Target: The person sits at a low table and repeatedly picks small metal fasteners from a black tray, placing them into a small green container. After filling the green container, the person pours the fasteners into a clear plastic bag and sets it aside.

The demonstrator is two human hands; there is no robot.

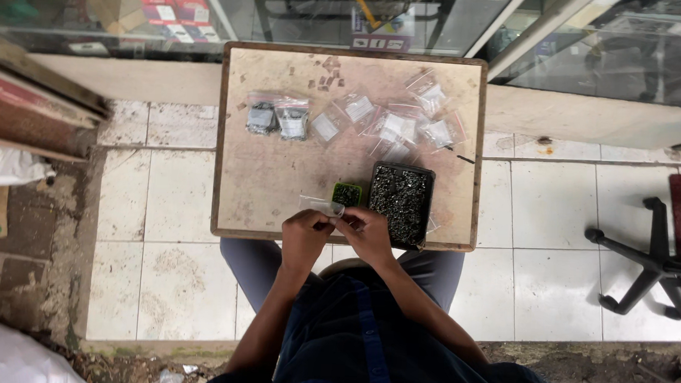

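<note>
one bench [265,173], square, worn top. both hands at its near edge, close together: left hand [305,234] and right hand [365,231] pinch one small clear bag [321,205]. one green cup [347,194] just beyond, touching one black tray [402,202] full of small dark parts. about ten filled bags [393,127] at the far side, overlapping, exact count unclear; contents too small to tell. office chair [651,259] cut off at right

Shirt: dark navy shirt [364,346] with a blue button strip
Trousers: grey-blue trousers [257,261]
Arms: bare, no sleeves showing
</note>
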